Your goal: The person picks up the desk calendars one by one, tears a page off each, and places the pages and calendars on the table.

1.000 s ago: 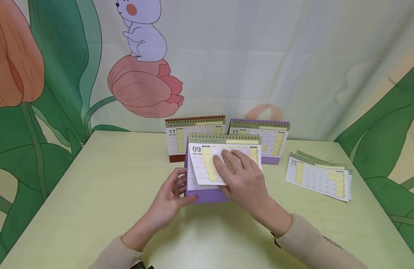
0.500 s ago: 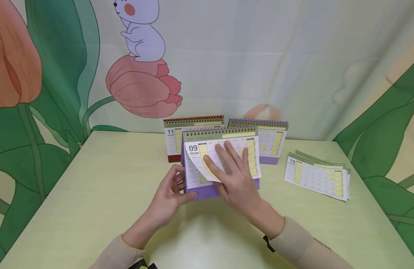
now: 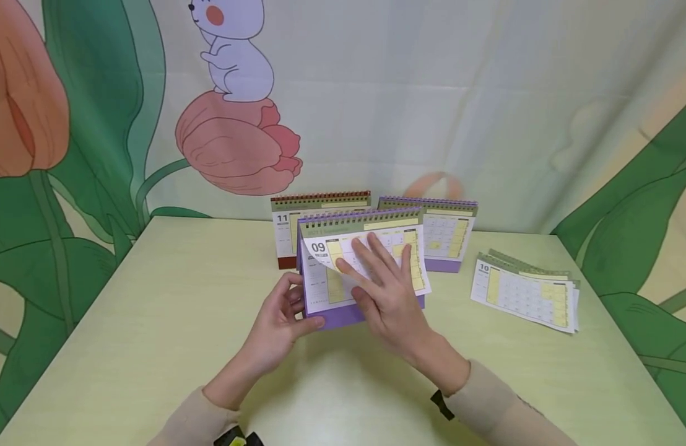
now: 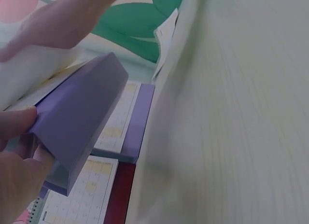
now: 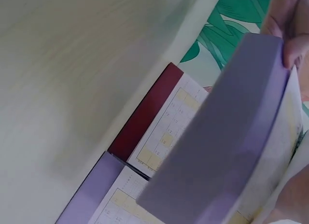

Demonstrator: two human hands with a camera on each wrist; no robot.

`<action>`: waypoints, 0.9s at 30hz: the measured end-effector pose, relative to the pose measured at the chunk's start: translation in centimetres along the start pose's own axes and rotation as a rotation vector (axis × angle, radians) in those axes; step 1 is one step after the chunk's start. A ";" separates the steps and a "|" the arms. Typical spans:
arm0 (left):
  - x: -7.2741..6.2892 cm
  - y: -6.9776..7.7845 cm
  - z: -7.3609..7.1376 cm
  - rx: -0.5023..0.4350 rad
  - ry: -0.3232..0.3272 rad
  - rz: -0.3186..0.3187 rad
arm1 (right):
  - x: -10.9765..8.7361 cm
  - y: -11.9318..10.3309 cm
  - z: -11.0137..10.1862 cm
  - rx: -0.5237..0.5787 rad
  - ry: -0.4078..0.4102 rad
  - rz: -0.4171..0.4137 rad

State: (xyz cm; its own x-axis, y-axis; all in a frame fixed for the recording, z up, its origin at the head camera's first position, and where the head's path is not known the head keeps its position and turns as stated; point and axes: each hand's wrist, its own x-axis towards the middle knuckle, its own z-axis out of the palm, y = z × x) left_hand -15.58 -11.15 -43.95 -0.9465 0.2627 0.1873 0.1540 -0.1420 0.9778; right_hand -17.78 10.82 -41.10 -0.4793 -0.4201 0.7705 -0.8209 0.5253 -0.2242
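A purple desk calendar (image 3: 343, 317) is held up, tilted, at the middle of the table, and its underside shows in both wrist views. My left hand (image 3: 272, 325) grips its lower left corner, thumb in front and other fingers behind. Spread across the top page, marked 09 (image 3: 319, 247), are the mostly straight fingers of my right hand (image 3: 392, 300). The left side of this page bends away from the sheet beneath, while its green top strip lies along the spiral binding. The right thumb sits near the page's lower edge; whether it goes under the paper I cannot tell.
Behind stand a dark red desk calendar (image 3: 286, 262) and another purple one (image 3: 444, 266), both showing 11. Loose calendar sheets, the top one marked 10 (image 3: 524, 294), lie at the right of the pale table (image 3: 170, 297). A printed curtain (image 3: 365, 124) hangs behind.
The held calendar has shifted slightly left and upward and tilted more. My right hand has moved left over the 09 page, whose left side now curls more. The left hand keeps its grip.
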 end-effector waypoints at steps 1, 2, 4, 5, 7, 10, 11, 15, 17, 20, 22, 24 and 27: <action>0.0 0.0 -0.1 0.012 0.001 0.000 | 0.0 0.0 -0.1 0.032 -0.010 0.014; 0.0 0.0 -0.3 0.016 -0.002 0.002 | 0.0 -0.1 -0.2 0.069 -0.019 0.029; -0.1 0.0 -0.4 0.026 -0.008 0.004 | 0.1 -0.1 -0.5 0.154 -0.036 0.065; -0.1 0.0 -0.5 0.033 -0.010 0.005 | 0.1 0.0 -0.7 0.201 -0.042 0.082; 0.0 -0.1 -0.6 0.049 -0.015 0.012 | 0.2 0.2 -1.0 0.296 -0.050 0.113; 0.2 -0.2 -0.8 0.075 -0.008 0.015 | 0.3 0.5 -1.5 0.435 -0.085 0.162; 0.2 -0.3 -0.9 0.083 -0.008 0.015 | 0.3 0.6 -1.7 0.481 -0.105 0.191; 0.2 -0.5 -1.1 0.105 0.009 0.020 | 0.2 0.8 -2.6 0.602 -0.182 0.355; 0.2 -0.7 -1.1 0.111 0.011 0.022 | 0.0 0.8 -3.1 0.626 -0.203 0.448; 0.2 -0.7 -1.0 0.117 0.012 0.023 | -0.1 1.0 -3.7 0.630 -0.218 0.539; 0.2 -0.7 -1.0 0.124 0.013 0.026 | -0.1 1.2 -3.9 0.649 -0.224 0.569; 0.2 -0.6 -1.0 0.133 0.014 0.034 | -0.2 1.4 -4.0 0.679 -0.220 0.596; 0.2 -0.6 -0.9 0.142 0.018 0.043 | -0.3 1.6 -4.1 0.735 -0.206 0.639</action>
State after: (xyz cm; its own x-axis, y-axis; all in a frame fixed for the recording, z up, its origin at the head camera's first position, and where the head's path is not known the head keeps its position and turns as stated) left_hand -16.10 -11.90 -44.54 -0.9430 0.2417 0.2287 0.2319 -0.0158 0.9726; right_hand -17.71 14.83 -39.21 -0.8857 -0.3749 0.2737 -0.3453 0.1381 -0.9283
